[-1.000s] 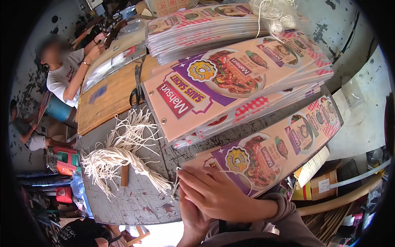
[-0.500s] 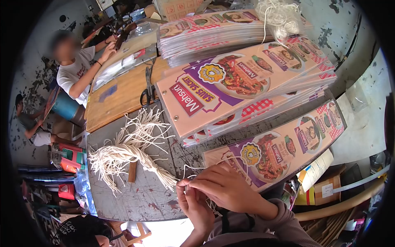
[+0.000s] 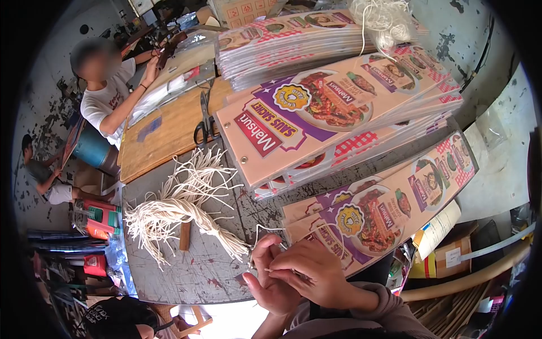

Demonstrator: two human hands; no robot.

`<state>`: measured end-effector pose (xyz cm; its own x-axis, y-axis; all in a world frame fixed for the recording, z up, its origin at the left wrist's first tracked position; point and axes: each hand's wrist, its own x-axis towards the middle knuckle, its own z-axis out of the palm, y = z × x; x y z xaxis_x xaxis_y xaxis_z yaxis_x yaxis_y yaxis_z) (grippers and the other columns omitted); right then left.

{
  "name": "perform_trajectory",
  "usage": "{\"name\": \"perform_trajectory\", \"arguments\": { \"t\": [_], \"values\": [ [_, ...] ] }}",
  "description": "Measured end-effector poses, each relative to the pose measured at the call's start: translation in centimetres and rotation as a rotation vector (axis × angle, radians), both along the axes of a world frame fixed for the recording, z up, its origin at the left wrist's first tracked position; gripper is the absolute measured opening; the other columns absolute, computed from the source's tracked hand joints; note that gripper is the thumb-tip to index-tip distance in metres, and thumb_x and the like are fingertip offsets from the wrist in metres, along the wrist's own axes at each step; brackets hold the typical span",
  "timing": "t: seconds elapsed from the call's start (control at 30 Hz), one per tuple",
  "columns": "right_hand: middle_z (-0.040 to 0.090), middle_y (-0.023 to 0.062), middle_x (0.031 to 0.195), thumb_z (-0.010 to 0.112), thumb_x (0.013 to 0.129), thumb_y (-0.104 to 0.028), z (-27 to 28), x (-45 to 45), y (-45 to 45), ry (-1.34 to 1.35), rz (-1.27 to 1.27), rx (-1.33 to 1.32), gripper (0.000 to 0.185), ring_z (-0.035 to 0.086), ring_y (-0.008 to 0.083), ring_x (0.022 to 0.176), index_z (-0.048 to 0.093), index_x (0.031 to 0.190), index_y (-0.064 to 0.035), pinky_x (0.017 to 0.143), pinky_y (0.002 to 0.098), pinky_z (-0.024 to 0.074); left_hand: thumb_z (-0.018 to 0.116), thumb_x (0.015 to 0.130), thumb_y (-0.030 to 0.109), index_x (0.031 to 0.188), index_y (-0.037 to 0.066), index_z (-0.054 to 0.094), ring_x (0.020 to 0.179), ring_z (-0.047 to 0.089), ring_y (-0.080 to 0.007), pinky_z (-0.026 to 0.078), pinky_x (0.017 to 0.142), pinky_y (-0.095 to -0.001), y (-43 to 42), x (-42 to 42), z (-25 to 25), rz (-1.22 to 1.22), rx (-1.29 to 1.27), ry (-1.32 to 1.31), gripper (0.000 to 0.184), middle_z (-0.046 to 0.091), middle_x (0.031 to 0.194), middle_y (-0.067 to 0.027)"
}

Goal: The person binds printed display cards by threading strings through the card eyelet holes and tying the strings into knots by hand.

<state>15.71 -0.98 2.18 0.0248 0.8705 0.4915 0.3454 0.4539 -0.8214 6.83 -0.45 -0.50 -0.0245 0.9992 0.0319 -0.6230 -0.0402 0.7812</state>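
My left hand (image 3: pixel 272 282) and my right hand (image 3: pixel 313 272) meet at the near edge of the grey table (image 3: pixel 209 278). The right fingers are pinched, apparently on a thin cord end, against the left fingers. A white cord (image 3: pixel 316 230) loops from the hands over the nearest printed sheet (image 3: pixel 372 223), which lies on another like it, slightly fanned. The left thumb is spread, while its curled fingers are partly hidden by the right hand. Left of them lies a bundle of white cords (image 3: pixel 175 212), partly over a small wooden piece (image 3: pixel 184 236).
Stacks of printed sheets (image 3: pixel 339 107) fill the back of the table, with a bag of cord (image 3: pixel 387 22) on top. Black scissors (image 3: pixel 204 121) lie by a wooden board (image 3: pixel 164 138). A co-worker (image 3: pixel 104 90) sits at the left, and a capped head (image 3: pixel 121 317) shows below.
My hands have gone from stacked together to pinching, with the left thumb now spread. The nearest sheet has shifted right, showing another beneath it. The view has turned slightly left.
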Motion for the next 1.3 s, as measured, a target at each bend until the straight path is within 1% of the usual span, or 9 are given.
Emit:
{"name": "perform_trajectory", "arguments": {
  "t": [0.2, 0.33, 0.4, 0.53, 0.73, 0.93, 1.07, 1.2, 1.3],
  "values": [
    [0.063, 0.0055, 0.082, 0.071, 0.071, -0.008, 0.4, -0.4, -0.5, -0.142, -0.104, 0.039, 0.017, 0.06, 0.0215, 0.073, 0.064, 0.086, -0.0081, 0.066, 0.0333, 0.0427, 0.01, 0.083, 0.073, 0.141, 0.005, 0.023, 0.103, 0.047, -0.0202, 0.03, 0.094, -0.036, 0.4, -1.0, -0.3, -0.106, 0.136, 0.186, 0.091, 0.046, 0.116, -0.0157],
    [0.062, 0.0086, 0.087, 0.064, 0.075, -0.012, 1.8, -2.5, -1.0, -0.245, -0.002, 0.325, 0.014, 0.059, 0.0217, 0.079, 0.063, 0.087, -0.0043, 0.072, 0.0352, 0.0446, 0.003, 0.061, 0.091, 0.143, 0.025, -0.016, 0.115, 0.045, -0.0309, 0.034, 0.096, -0.0497, 2.2, -2.1, 0.2, -0.655, 0.174, -0.063, 0.107, 0.041, 0.128, -0.0227],
    [0.061, 0.0117, 0.092, 0.061, 0.076, -0.013, 3.0, -3.8, -1.4, -0.264, 0.167, 0.549, 0.016, 0.058, 0.023, 0.084, 0.063, 0.087, -0.0009, 0.078, 0.037, 0.0463, 0.004, 0.058, 0.092, 0.143, 0.024, -0.016, 0.117, 0.044, -0.0325, 0.034, 0.096, -0.0512, 3.0, -1.4, 2.2, -0.601, -0.05, 0.35, 0.111, 0.041, 0.13, -0.0218],
    [0.06, 0.0112, 0.095, 0.057, 0.079, -0.011, 2.8, -2.8, -0.3, -0.282, 0.256, 0.651, 0.017, 0.058, 0.0223, 0.09, 0.062, 0.091, -0.0005, 0.082, 0.0441, 0.0462, 0.014, 0.063, 0.09, 0.146, 0.017, 0.0, 0.124, 0.039, -0.0292, 0.033, 0.099, -0.0494, 4.8, -3.1, 3.2, -0.59, -0.025, 0.436, 0.112, 0.043, 0.131, -0.0184],
    [0.058, 0.0091, 0.094, 0.063, 0.074, -0.008, 1.8, 3.4, 1.7, -0.07, 0.05, 0.292, 0.016, 0.057, 0.0233, 0.085, 0.061, 0.088, -0.0022, 0.072, 0.0353, 0.0448, 0.035, 0.095, 0.047, 0.111, -0.004, 0.058, 0.078, 0.061, -0.0186, 0.049, 0.069, -0.0301, 3.6, -7.7, 2.1, -0.283, 0.164, 0.83, 0.059, 0.065, 0.09, -0.0154],
    [0.059, 0.0091, 0.095, 0.064, 0.073, -0.01, 3.0, 1.6, -0.1, -0.333, 0.007, 0.44, 0.02, 0.058, 0.0226, 0.085, 0.061, 0.091, -0.0029, 0.073, 0.0377, 0.0468, 0.033, 0.092, 0.057, 0.087, -0.01, 0.063, 0.072, 0.059, -0.0181, 0.047, 0.069, -0.0295, 0.5, -10.2, 0.4, -0.208, -0.015, 0.767, 0.073, 0.063, 0.081, -0.0145],
    [0.059, 0.0087, 0.097, 0.067, 0.069, -0.013, 3.0, 2.3, 0.0, -0.273, -0.056, 0.342, 0.028, 0.057, 0.0223, 0.09, 0.061, 0.095, -0.0047, 0.076, 0.037, 0.0461, 0.027, 0.094, 0.055, 0.081, -0.004, 0.066, 0.068, 0.06, -0.0218, 0.044, 0.068, -0.0315, 1.1, -9.6, 5.7, -0.697, 0.136, 0.74, 0.072, 0.064, 0.066, -0.0112],
    [0.058, 0.01, 0.104, 0.063, 0.072, -0.015, 2.9, 0.4, -0.8, -0.466, 0.037, 0.555, 0.026, 0.056, 0.0229, 0.094, 0.061, 0.096, -0.0045, 0.084, 0.0396, 0.0469, 0.035, 0.091, 0.057, 0.112, -0.008, 0.052, 0.098, 0.056, -0.0195, 0.042, 0.078, -0.0306, 0.3, -10.0, 3.3, -0.69, -0.238, 0.535, 0.071, 0.059, 0.106, -0.0152],
    [0.056, 0.0124, 0.108, 0.06, 0.077, -0.013, -0.6, -1.0, -1.3, -0.483, 0.179, 0.559, 0.023, 0.055, 0.0248, 0.102, 0.061, 0.097, -0.0028, 0.089, 0.0411, 0.0452, 0.038, 0.094, 0.038, 0.108, -0.006, 0.048, 0.092, 0.055, -0.0178, 0.043, 0.078, -0.0282, 0.9, -9.3, 4.3, -0.645, -0.266, 0.395, 0.047, 0.054, 0.103, -0.0133]
  ]
}}
